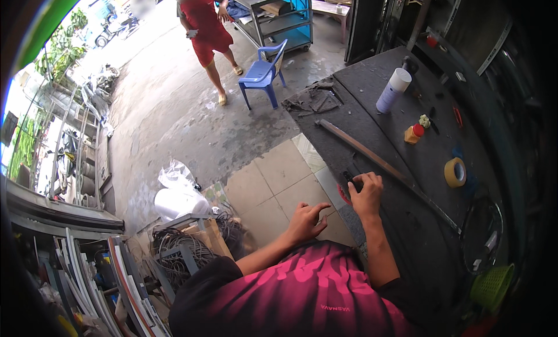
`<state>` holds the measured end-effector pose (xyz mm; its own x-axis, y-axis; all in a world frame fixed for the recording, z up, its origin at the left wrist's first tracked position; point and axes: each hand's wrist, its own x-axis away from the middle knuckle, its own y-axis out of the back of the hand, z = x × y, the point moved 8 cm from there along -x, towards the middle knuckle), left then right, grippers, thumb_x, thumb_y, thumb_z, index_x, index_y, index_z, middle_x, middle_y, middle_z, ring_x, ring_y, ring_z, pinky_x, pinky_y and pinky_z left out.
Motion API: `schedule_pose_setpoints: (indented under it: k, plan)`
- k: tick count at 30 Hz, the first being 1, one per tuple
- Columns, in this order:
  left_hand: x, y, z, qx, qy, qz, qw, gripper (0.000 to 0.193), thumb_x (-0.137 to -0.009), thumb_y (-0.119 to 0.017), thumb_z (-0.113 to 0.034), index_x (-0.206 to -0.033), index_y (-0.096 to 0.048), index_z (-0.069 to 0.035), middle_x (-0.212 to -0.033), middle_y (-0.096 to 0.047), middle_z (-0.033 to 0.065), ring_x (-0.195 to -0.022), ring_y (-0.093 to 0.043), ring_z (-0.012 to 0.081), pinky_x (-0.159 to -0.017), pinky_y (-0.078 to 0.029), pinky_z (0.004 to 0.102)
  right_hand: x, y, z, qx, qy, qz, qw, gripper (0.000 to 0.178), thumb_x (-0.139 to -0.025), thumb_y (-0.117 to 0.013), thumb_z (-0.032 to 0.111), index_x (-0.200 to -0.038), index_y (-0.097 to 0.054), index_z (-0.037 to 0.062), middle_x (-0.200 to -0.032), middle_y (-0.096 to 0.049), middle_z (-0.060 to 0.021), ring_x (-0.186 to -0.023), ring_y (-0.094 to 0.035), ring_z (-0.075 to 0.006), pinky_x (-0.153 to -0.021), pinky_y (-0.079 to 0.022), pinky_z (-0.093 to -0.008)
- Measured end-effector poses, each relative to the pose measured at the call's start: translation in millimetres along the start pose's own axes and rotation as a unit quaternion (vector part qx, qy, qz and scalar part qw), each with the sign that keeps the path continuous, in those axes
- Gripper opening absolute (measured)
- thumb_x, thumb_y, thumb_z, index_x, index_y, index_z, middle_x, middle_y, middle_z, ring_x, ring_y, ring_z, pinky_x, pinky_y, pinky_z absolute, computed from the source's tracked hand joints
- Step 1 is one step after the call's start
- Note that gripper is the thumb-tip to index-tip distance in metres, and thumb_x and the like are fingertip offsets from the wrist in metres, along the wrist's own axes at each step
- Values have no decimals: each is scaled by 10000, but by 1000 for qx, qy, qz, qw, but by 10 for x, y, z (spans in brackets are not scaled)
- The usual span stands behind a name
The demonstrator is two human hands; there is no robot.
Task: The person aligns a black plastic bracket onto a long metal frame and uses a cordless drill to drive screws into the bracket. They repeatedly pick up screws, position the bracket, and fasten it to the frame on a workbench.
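Note:
My right hand (367,193) is over the near left edge of the dark workbench (401,221), its fingers closed round a small black object (349,178) whose kind I cannot make out. Just beside those fingers shows part of a round red thing (343,195), mostly hidden. My left hand (308,222) is in the air over the floor tiles, thumb and fingers apart and curved, with nothing in it. Beyond my right hand a long rusty metal bar (367,153) lies slantwise across the bench.
The bench also bears a spray can (390,96), a red-capped bottle (412,135), a tape roll (455,172) and a green basket (492,287). A blue plastic chair (261,76), a person in red (203,20) and a cart (282,24) stand ahead. Coiled cables (180,250) lie at left.

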<state>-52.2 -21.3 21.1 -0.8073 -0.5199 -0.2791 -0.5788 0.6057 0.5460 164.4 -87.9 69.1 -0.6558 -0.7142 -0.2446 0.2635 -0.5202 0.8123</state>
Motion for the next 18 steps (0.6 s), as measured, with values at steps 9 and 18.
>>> schedule_pose_setpoints:
  k: [9,18]
  plan:
    - [7,-209,21,2,-15,34,999,436,-986,-770,-146,-1420,-726,-155,-692,-612,28,-681,-645,265,-903,-487,425,35,23,61,14,37,-30,999,199,-845,-932,110,-980,-787,84,-1090,-762,-85,-1108,-686,-343,-978,-530,-497]
    - [93,-544,449,47,5,83,995,503,-934,-825,-217,-1425,-714,-196,-636,-603,101,-560,-636,322,-600,-528,451,19,279,-73,-35,43,-72,996,199,-822,-929,107,-965,-793,77,-995,-802,-93,-976,-753,-358,-927,-551,-503]
